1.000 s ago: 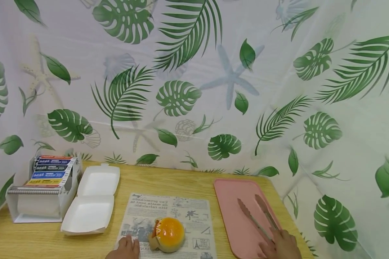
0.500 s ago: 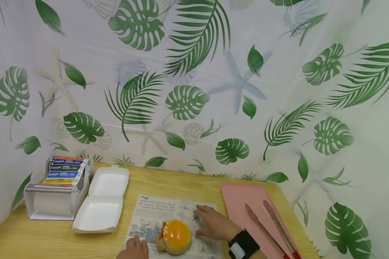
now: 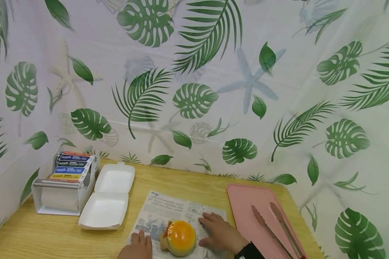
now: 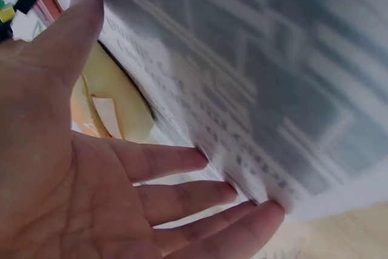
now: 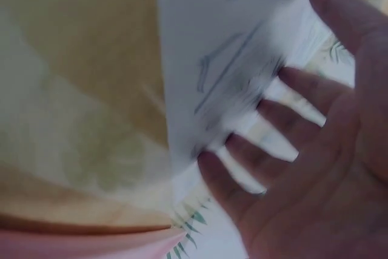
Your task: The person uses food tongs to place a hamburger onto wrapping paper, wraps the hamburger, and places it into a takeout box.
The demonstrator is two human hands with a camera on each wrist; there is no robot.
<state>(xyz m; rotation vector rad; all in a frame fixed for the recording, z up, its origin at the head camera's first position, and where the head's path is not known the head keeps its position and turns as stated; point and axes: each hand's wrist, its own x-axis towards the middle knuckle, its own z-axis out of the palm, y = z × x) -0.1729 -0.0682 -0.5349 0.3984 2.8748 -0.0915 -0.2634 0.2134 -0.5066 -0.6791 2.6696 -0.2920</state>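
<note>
A round bun (image 3: pixel 182 238) with a glossy orange top sits on a newsprint-patterned paper sheet (image 3: pixel 162 205); a brown strip with white zigzag icing shows on its left side. My left hand (image 3: pixel 137 246) rests its fingertips on the paper's left part, apart from the bun. In the left wrist view its fingers (image 4: pixel 182 193) are spread and touch the sheet, with the bun's pale side (image 4: pixel 118 98) behind. To the right of the bun my right hand (image 3: pixel 221 232) touches the paper with spread fingers (image 5: pixel 254 162). Neither hand grips anything.
A pink tray (image 3: pixel 246 201) at the right bears metal tongs (image 3: pixel 267 230) with red ends. Left of the paper lies an open white clamshell box (image 3: pixel 107 208), beside a white dispenser (image 3: pixel 59 199) with colourful labels. A leaf-patterned curtain (image 3: pixel 194 158) stands behind the table.
My right hand has let go of the tongs, which lie on the tray, and has moved left onto the paper. My left hand stays at the paper's left part. The head view has shifted slightly.
</note>
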